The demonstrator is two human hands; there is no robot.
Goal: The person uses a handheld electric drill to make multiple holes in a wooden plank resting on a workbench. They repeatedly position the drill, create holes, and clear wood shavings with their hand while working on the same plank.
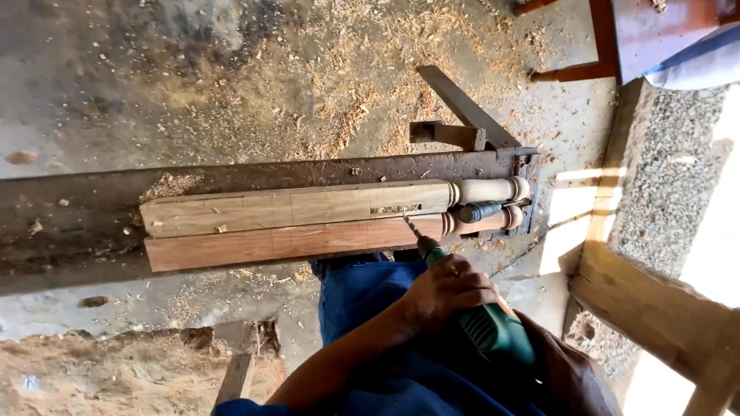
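**A:** What lies around the two turned legs at the middle of the frame?

**B:** The pale wooden leg (308, 204) and the reddish wooden leg (293, 241) lie side by side, touching along their length, on a dark rusty worktop (69, 208) that runs from the left edge towards the right. Their rounded ends point right, against a metal stop (528, 181). A dark grey-blue handle-like piece (479, 211) sits between the two rounded ends. Sawdust (339, 100) covers the concrete floor in the upper half of the frame, and some lies on the worktop beside the legs.

**A:** And the drill?

**B:** The green power drill (493, 327) stands at the lower right, its bit (412, 229) slanting up and left, its tip on the reddish leg near the seam between the two. The left hand (451, 289) is clenched over the top of the drill body. The right hand (566, 370) is wrapped around the rear of the drill, partly hidden behind it.

**A:** Anything in the way?

**B:** The person's blue trousers (362, 296) press against the near edge of the worktop. A wooden beam (655, 308) crosses the lower right corner, and red-brown furniture legs (601, 46) stand at the upper right. No containers show.
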